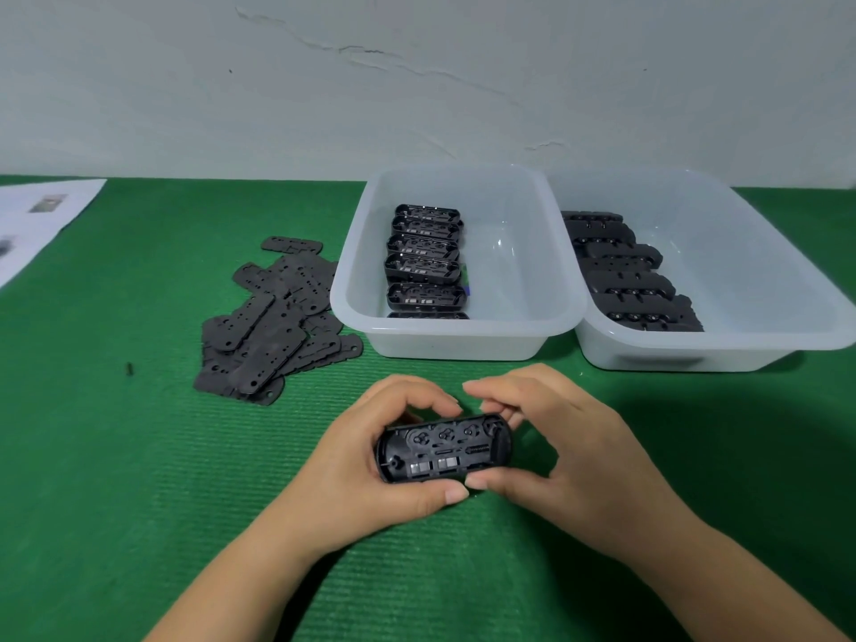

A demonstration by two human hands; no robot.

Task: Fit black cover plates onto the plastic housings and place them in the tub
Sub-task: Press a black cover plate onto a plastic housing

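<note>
A black plastic housing (443, 449) with its open inside facing up is held above the green mat between both hands. My left hand (375, 461) grips its left end, thumb under the near edge and fingers curled over the far edge. My right hand (551, 451) pinches its right end between thumb and fingers. A loose pile of flat black cover plates (273, 322) lies on the mat to the left. The left tub (546, 317) holds a row of several open housings (424, 261). The right tub (787, 335) holds several covered housings (630, 275).
Both translucent tubs stand side by side at the back right, against the white wall. A printed sheet of paper (41, 220) lies at the far left edge. A small dark bit (129, 369) sits on the green mat (139, 479) left of the plates.
</note>
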